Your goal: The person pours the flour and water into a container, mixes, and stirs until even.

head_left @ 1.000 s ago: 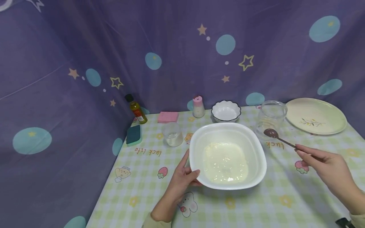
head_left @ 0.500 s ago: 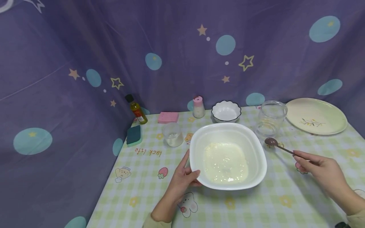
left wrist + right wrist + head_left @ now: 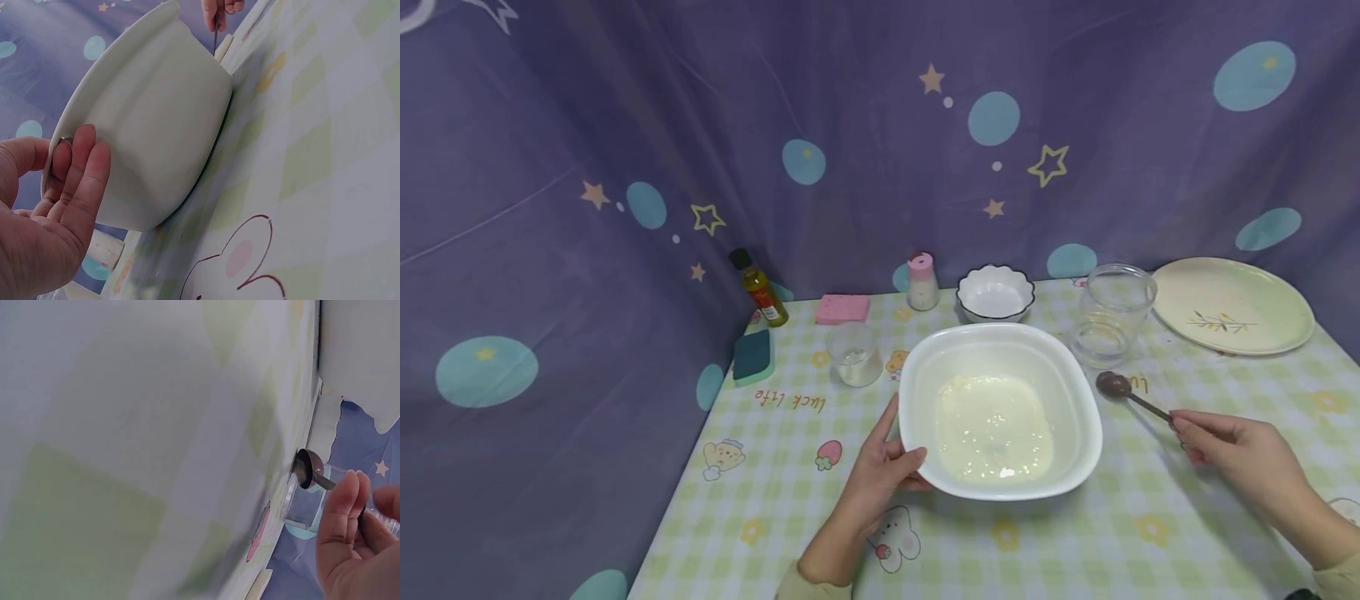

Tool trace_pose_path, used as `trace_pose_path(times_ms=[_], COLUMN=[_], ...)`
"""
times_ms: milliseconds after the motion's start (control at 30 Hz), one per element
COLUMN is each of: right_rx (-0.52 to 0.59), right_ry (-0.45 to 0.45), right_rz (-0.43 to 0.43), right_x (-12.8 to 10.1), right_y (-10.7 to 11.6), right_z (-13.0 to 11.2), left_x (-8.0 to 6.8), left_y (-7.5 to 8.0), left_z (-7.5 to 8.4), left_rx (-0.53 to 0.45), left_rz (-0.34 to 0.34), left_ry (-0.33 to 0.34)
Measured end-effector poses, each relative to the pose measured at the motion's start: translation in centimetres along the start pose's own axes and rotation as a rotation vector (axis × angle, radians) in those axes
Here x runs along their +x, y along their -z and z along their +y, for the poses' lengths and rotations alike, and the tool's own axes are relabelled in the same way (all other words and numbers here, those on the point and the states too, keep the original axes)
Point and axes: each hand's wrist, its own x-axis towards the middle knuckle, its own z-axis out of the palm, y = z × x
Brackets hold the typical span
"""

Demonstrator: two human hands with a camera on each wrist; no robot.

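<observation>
My left hand [image 3: 880,467] grips rim of white bowl [image 3: 1000,408], batter inside, mid-table. Right hand [image 3: 1240,454] pinches spoon [image 3: 1131,396] handle, bowl-end down on tablecloth [image 3: 775,467]. Risk: thin handle slips, spoon rolls; bowl tips if rim pulled.

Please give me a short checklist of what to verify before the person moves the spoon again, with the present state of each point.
1. Left hand steadies the big white square bowl at its near left rim: ok.
2. Right hand pinches the handle of the small brown metal spoon: ok.
3. Spoon bowl is low beside the white bowl, on or just above the checked tablecloth; contact: cannot tell.
4. Spoon is empty: cannot tell, too small to see.
5. Pale creamy mixture lies inside the bowl, none seen spilled: ok.
6. Clear glass jar stands apart from the spoon: ok.
</observation>
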Motion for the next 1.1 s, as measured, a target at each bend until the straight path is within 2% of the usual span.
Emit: trace_pose_path(times_ms=[133,333,900,1100], right_rx=[0.005,0.034,-0.077,-0.14], right_ry=[0.001,-0.071,-0.132,-0.119], right_rz=[-0.018,-0.097,-0.215,-0.232], right_x=[0.2,0.6,1.6,1.7], right_y=[-0.1,0.0,0.4,0.5], right_z=[0.3,0.5,0.5,0.6], left_x=[0.0,-0.1,-0.2,-0.2], left_y=[0.0,-0.1,-0.3,-0.3], left_z=[0.0,0.1,0.2,0.2], left_rx=[-0.005,-0.001,-0.012,0.001], left_rz=[-0.002,-0.007,0.007,0.005], left_ry=[0.001,0.004,0.008,0.007])
